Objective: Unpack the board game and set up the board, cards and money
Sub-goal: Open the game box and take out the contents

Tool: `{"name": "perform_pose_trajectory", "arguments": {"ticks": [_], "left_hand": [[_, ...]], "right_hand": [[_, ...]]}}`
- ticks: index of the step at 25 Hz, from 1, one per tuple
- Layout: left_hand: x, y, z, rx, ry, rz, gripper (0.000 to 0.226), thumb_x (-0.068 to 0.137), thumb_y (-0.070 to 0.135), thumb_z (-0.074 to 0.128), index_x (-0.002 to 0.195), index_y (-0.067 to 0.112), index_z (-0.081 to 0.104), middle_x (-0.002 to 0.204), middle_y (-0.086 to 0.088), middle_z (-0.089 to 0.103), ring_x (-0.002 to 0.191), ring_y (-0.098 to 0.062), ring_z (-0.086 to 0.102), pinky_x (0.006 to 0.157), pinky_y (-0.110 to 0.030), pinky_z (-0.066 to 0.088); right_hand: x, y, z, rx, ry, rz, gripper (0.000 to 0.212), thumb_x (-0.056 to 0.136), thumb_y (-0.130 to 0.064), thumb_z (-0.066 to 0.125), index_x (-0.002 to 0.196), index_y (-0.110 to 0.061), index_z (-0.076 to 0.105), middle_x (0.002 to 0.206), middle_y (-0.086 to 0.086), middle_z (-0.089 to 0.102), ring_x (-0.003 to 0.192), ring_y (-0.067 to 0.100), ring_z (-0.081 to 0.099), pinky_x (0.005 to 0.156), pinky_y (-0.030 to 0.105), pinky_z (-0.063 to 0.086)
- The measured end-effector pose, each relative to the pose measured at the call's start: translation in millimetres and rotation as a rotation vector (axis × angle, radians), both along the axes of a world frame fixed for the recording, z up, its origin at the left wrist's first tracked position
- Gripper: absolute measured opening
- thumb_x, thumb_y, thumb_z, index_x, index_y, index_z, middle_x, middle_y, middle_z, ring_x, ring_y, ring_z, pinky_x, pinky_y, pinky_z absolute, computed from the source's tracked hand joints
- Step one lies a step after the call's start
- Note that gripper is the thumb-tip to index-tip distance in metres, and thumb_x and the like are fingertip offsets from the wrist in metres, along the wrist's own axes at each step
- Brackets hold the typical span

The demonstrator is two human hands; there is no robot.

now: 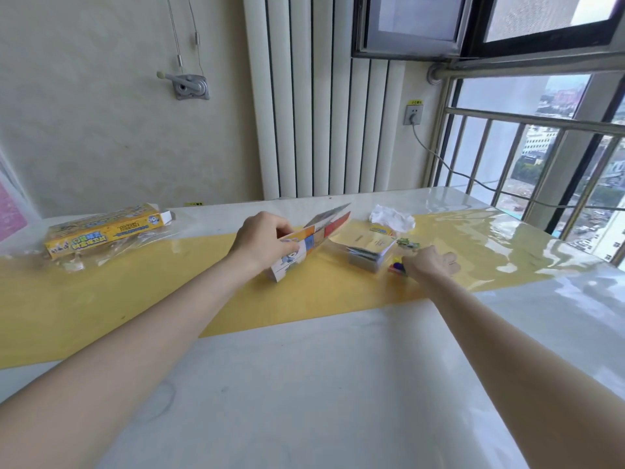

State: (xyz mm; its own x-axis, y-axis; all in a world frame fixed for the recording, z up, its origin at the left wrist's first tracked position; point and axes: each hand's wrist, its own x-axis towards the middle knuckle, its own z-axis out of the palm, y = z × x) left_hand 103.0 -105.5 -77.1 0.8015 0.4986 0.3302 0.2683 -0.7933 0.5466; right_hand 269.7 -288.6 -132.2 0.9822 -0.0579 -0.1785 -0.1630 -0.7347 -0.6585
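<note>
- Two bare forearms reached up from the bottom corners of the frame across a glossy white table (304, 384) crossed by a yellow runner (101, 299).
- At centre frame, the left hand (262, 240) gripped the folded game board (313, 240), fingers curled round its near end, and held it tilted on edge above the runner.
- That board looked light, thin and fairly stiff, probably creased card; it likely handles best taken by an outer edge and opened along the fold, not bent.
- Right of centre, the right hand (431, 264) rested knuckles-up over small colourful pieces (397, 267); whether it pinched them could not be told.
- Just left of that hand sat a wrapped stack of cards (370, 253), with a yellow leaflet (363, 236) behind it. The wrap looked slippery, so the stack is probably best taken by its sides.
- Beyond lay crumpled white paper (392, 218).
- At the left edge lay the yellow game box (101, 230), end flap open, on clear plastic wrap (84, 258).
</note>
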Motion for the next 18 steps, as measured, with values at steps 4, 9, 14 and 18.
{"name": "perform_pose_trajectory", "arguments": {"ticks": [4, 9, 14, 18], "left_hand": [[-2.9, 4.2, 7.7, -0.379, -0.085, -0.055, 0.023, 0.075, 0.008, 0.075, 0.068, 0.016, 0.054, 0.069, 0.003, 0.056, 0.063, -0.011, 0.051, 0.054, -0.021, 0.036], [-13.5, 2.8, 9.4, -0.723, -0.087, -0.188, 0.026, 0.078, 0.01, 0.072, 0.069, 0.012, 0.048, 0.072, -0.007, 0.057, 0.064, -0.018, 0.053, 0.055, -0.024, 0.04], [-38.3, 18.6, 21.4, -1.039, -0.334, -0.237, 0.031, 0.087, 0.014, 0.061, 0.064, 0.015, 0.04, 0.058, 0.001, 0.064, 0.052, -0.009, 0.059, 0.05, -0.015, 0.048], [-58.8, 42.8, 41.2, -1.07, -0.477, -0.168, 0.023, 0.09, 0.012, 0.057, 0.07, 0.016, 0.045, 0.058, 0.003, 0.068, 0.051, -0.007, 0.063, 0.053, -0.017, 0.052]], "right_hand": [[-9.2, 14.7, 11.0, 0.04, -0.421, 0.085, 0.046, 0.09, -0.029, 0.052, 0.127, -0.004, 0.041, 0.134, 0.018, 0.032, 0.124, 0.034, 0.033, 0.101, 0.04, 0.03], [-51.3, 54.1, 45.7, 0.708, 0.093, 0.636, 0.044, 0.09, -0.041, 0.053, 0.125, -0.016, 0.043, 0.107, 0.0, 0.051, 0.099, 0.028, 0.055, 0.085, 0.037, 0.049], [-60.4, 56.0, 33.2, 0.832, 0.313, 0.795, 0.017, 0.093, -0.003, 0.043, 0.091, 0.001, 0.059, 0.082, 0.01, 0.067, 0.08, 0.031, 0.06, 0.06, 0.027, 0.055], [-57.3, 65.4, 44.0, 0.923, 0.289, 0.524, 0.026, 0.095, -0.023, 0.042, 0.092, -0.004, 0.06, 0.092, 0.012, 0.065, 0.084, 0.028, 0.062, 0.076, 0.038, 0.053]]}}
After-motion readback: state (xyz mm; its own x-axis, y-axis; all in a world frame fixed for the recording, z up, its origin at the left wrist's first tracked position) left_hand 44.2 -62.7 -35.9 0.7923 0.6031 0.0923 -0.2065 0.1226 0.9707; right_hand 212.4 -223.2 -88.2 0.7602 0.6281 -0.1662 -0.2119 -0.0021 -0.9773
